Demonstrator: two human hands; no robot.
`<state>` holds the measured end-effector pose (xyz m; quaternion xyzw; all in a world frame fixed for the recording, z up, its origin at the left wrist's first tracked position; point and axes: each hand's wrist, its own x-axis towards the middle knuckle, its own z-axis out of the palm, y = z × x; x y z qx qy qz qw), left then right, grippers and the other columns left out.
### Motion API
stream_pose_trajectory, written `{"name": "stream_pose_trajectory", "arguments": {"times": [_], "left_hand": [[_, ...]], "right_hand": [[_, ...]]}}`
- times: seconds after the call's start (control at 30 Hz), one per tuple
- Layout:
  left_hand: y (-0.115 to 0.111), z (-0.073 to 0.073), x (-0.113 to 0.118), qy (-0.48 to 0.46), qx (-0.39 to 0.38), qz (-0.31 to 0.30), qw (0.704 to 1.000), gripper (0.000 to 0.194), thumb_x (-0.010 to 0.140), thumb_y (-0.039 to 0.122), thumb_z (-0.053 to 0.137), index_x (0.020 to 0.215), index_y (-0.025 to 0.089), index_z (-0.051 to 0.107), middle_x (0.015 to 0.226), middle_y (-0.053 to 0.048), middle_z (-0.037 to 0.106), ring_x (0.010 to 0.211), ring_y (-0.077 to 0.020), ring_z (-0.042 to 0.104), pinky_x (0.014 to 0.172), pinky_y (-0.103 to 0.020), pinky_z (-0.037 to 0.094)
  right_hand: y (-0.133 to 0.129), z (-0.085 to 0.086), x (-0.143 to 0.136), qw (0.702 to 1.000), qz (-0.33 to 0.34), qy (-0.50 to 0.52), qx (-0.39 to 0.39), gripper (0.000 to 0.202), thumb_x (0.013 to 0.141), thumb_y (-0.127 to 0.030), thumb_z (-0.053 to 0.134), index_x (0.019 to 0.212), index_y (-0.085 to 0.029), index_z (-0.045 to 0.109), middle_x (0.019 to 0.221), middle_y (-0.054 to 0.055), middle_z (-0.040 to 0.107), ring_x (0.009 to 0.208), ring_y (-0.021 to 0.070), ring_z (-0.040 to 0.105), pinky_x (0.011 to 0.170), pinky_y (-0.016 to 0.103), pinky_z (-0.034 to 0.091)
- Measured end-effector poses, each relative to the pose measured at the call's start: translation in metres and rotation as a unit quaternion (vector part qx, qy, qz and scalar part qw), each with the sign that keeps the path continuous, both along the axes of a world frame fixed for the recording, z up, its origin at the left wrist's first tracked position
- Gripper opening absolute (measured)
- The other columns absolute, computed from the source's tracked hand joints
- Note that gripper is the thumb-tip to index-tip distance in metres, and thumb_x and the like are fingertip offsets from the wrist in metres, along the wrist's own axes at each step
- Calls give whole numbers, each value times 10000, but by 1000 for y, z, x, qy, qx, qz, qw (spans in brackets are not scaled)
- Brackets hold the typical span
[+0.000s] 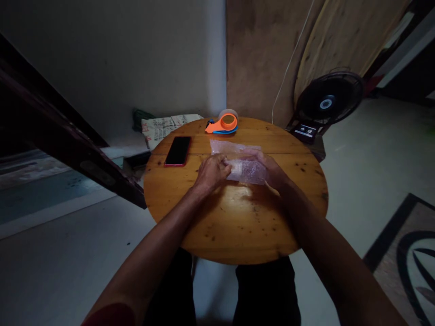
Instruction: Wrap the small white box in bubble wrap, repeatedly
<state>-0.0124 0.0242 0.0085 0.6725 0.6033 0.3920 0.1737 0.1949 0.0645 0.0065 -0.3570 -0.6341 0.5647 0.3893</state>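
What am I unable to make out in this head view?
All in the head view:
- Whether anything lies inside the bubble wrap: cloudy film and folds obscure it.
- The left hand's palm: hidden by the back of the hand.
- The right hand's fingertips: blurred against the wrap.
- The printed packaging's lettering: too small.
- The floor design: cut off by the right edge.

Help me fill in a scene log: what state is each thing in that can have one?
Bubble wrap: appears partly folded over
Left hand: fingers curled, at the wrap's left side; grip unclear
Right hand: at the wrap's right side; grip unclear
Phone: lying flat, screen dark
Tape dispenser: roll fitted, not held
Fan: spinning or stopped, cannot tell
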Motion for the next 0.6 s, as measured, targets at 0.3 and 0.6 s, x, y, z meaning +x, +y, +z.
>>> {"name": "stream_pose_trajectory", "arguments": {"times": [0.3,0.6], "left_hand": [[11,-16,1,-137,-28,-46,989,116,739,271,633,714,174,574,676,20,596,607,-105,514,589,-218,402],[5,-7,2,-264,-88,-79,957,115,662,195,664,633,155,560,701,17,623,594,-86,520,577,-209,406]], "right_hand": [[2,-5,-8,994,-34,-85,54,422,656,-440,761,971,-173,672,832,26,662,705,151,595,621,275,473],[-5,-2,-8,993,-53,-107,8,327,651,-463,736,704,-174,592,574,-40,556,472,85,452,446,217,335]]}}
